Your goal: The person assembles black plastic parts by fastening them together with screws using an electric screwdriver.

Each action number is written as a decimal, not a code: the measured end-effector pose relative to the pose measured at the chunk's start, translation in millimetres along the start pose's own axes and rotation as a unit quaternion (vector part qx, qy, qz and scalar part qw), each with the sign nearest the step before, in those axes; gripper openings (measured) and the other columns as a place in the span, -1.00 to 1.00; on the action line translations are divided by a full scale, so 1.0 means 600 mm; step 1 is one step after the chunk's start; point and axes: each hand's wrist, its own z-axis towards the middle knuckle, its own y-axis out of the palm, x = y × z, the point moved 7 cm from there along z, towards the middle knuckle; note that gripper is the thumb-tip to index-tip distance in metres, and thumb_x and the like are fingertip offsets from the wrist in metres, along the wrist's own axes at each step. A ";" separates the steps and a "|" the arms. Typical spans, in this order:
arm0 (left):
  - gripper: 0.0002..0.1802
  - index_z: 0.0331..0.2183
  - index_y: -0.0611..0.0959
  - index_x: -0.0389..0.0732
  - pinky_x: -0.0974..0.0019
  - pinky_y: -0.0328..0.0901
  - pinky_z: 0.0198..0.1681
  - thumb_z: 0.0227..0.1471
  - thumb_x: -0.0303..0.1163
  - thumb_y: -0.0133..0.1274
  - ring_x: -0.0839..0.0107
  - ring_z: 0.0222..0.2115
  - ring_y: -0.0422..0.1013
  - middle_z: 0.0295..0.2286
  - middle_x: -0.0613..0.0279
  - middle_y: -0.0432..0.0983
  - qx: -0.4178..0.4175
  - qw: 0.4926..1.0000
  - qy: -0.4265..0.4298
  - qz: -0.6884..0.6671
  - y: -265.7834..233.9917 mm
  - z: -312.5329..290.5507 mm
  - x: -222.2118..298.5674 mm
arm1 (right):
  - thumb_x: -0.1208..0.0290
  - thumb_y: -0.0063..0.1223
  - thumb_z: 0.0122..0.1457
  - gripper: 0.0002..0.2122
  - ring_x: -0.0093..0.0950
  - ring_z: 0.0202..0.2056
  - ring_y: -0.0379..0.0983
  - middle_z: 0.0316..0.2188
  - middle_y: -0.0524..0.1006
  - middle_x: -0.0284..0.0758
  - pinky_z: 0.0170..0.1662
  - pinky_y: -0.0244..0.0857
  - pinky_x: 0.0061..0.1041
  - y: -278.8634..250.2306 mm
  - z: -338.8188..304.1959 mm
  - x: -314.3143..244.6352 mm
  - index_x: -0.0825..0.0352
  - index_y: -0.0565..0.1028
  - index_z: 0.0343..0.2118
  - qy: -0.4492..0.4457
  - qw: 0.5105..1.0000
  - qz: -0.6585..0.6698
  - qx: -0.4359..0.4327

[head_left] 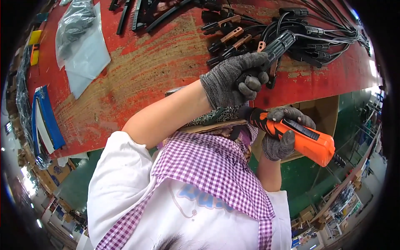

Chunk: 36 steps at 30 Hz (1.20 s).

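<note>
My left hand (239, 79), in a dark grey knit glove, is closed around a welding electrode holder, whose black ribbed handle (281, 45) points up and right over the table. Its lower end is hidden by my fingers. Below and to the right, my gloved right hand (287, 129) grips an orange and black electric screwdriver (314, 146). The screwdriver's dark nose points up and left, towards the underside of my left hand. Whether its tip touches anything is hidden. Many small screws (223, 114) lie in an open container close to my apron, under my left wrist.
More black holders with copper jaws (231, 36) and grey cables (333, 37) are heaped at the table's far right. Black parts (141, 16) lie at the far edge. Clear plastic bags (83, 54) and a blue strip (49, 121) lie left. A cardboard box (321, 112) stands below the right edge.
</note>
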 end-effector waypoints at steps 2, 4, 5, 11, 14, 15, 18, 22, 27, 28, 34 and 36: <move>-0.76 -0.36 0.41 -0.25 0.69 0.14 -0.88 0.03 -0.25 -0.13 0.62 -0.81 0.27 -0.57 0.06 0.43 0.001 1.000 0.006 -0.029 -0.011 0.003 0.001 | 0.35 0.02 -0.04 -0.67 -0.39 -0.41 0.37 -0.32 0.41 -0.20 -0.35 0.28 -0.33 0.000 -0.002 0.004 0.28 0.26 -0.21 0.003 1.000 0.000 -0.004; -0.74 -0.36 0.41 -0.25 0.68 0.13 -0.89 0.03 -0.23 -0.13 0.62 -0.82 0.26 -0.58 0.06 0.43 0.011 1.000 -0.002 -0.025 -0.014 0.004 -0.002 | 0.35 0.02 -0.04 -0.67 -0.39 -0.39 0.37 -0.31 0.41 -0.20 -0.34 0.28 -0.32 -0.004 -0.005 0.009 0.28 0.26 -0.20 0.022 0.999 0.022 0.020; -0.72 -0.36 0.41 -0.25 0.68 0.13 -0.89 0.03 -0.21 -0.13 0.62 -0.82 0.26 -0.59 0.07 0.43 0.020 1.000 -0.008 -0.021 -0.014 0.003 -0.004 | 0.35 0.02 -0.04 -0.67 -0.39 -0.39 0.37 -0.31 0.41 -0.20 -0.34 0.28 -0.32 -0.004 -0.005 0.008 0.28 0.26 -0.20 0.022 0.999 0.022 0.020; -0.70 -0.38 0.41 -0.18 0.70 0.02 -0.87 -0.01 -0.13 -0.09 0.70 -0.81 0.14 -0.65 0.32 0.33 0.060 0.997 -0.001 0.047 -0.013 0.000 0.000 | 0.35 0.03 -0.06 -0.65 -0.39 -0.42 0.37 -0.32 0.41 -0.20 -0.36 0.29 -0.35 0.002 0.001 0.007 0.29 0.26 -0.20 0.024 0.999 0.035 0.021; -0.68 -0.36 0.43 -0.18 0.71 0.02 -0.87 0.00 -0.11 -0.11 0.71 -0.81 0.14 -0.65 0.32 0.33 0.066 0.996 -0.008 0.054 -0.013 -0.003 -0.002 | 0.34 0.04 -0.08 -0.64 -0.41 -0.44 0.36 -0.33 0.41 -0.19 -0.39 0.28 -0.39 0.007 0.003 0.002 0.30 0.26 -0.20 0.006 0.999 0.030 0.022; -0.68 -0.36 0.43 -0.18 0.71 0.02 -0.87 0.00 -0.11 -0.11 0.71 -0.81 0.14 -0.65 0.32 0.33 0.063 0.996 -0.005 0.057 -0.011 -0.003 -0.001 | 0.34 0.04 -0.09 -0.63 -0.41 -0.45 0.35 -0.34 0.41 -0.19 -0.40 0.28 -0.41 0.011 0.003 -0.002 0.31 0.26 -0.21 0.007 0.999 0.027 0.025; -0.66 -0.31 0.43 -0.16 0.71 0.02 -0.86 0.00 -0.09 -0.12 0.71 -0.81 0.14 -0.65 0.33 0.34 0.069 0.996 -0.014 0.056 -0.010 -0.005 -0.003 | 0.34 0.04 -0.09 -0.64 -0.41 -0.46 0.35 -0.36 0.42 -0.19 -0.41 0.28 -0.43 0.008 0.006 -0.025 0.31 0.27 -0.22 -0.004 0.999 -0.038 0.013; -0.66 -0.30 0.44 -0.16 0.71 0.03 -0.86 -0.01 -0.10 -0.11 0.71 -0.81 0.15 -0.65 0.33 0.34 0.073 0.995 -0.005 0.062 -0.011 -0.008 -0.005 | 0.34 0.03 -0.07 -0.66 -0.40 -0.44 0.36 -0.35 0.42 -0.20 -0.39 0.29 -0.43 -0.003 0.004 -0.028 0.31 0.28 -0.22 0.025 0.999 0.013 0.028; -0.67 -0.32 0.44 -0.17 0.71 0.02 -0.87 -0.01 -0.11 -0.11 0.70 -0.81 0.15 -0.65 0.32 0.34 0.093 0.993 0.003 0.066 -0.014 -0.008 -0.001 | 0.36 0.02 -0.07 -0.66 -0.41 -0.43 0.37 -0.34 0.42 -0.21 -0.37 0.29 -0.44 -0.012 0.009 -0.031 0.30 0.28 -0.20 0.018 0.998 0.016 0.052; -0.66 -0.32 0.44 -0.19 0.71 0.03 -0.86 0.00 -0.11 -0.11 0.70 -0.81 0.16 -0.65 0.32 0.34 0.087 0.994 -0.001 0.064 -0.010 -0.007 -0.001 | 0.36 0.02 -0.07 -0.66 -0.41 -0.43 0.37 -0.34 0.42 -0.21 -0.37 0.29 -0.44 -0.015 0.010 -0.032 0.30 0.28 -0.20 0.020 0.998 0.014 0.052; -0.66 -0.34 0.43 -0.22 0.70 0.04 -0.86 0.00 -0.12 -0.11 0.70 -0.79 0.17 -0.64 0.32 0.34 0.063 0.996 0.000 0.066 -0.013 -0.002 -0.003 | 0.38 0.02 -0.08 -0.67 -0.40 -0.44 0.37 -0.35 0.43 -0.21 -0.39 0.27 -0.46 -0.008 0.015 -0.038 0.32 0.29 -0.21 -0.018 0.998 -0.039 0.052; -0.66 -0.34 0.43 -0.22 0.70 0.04 -0.86 0.00 -0.12 -0.11 0.71 -0.79 0.17 -0.64 0.32 0.33 0.062 0.996 0.001 0.060 -0.013 -0.005 -0.001 | 0.38 0.02 -0.08 -0.67 -0.40 -0.44 0.38 -0.35 0.43 -0.20 -0.40 0.27 -0.44 -0.006 0.016 -0.038 0.32 0.29 -0.21 -0.006 0.999 -0.008 0.034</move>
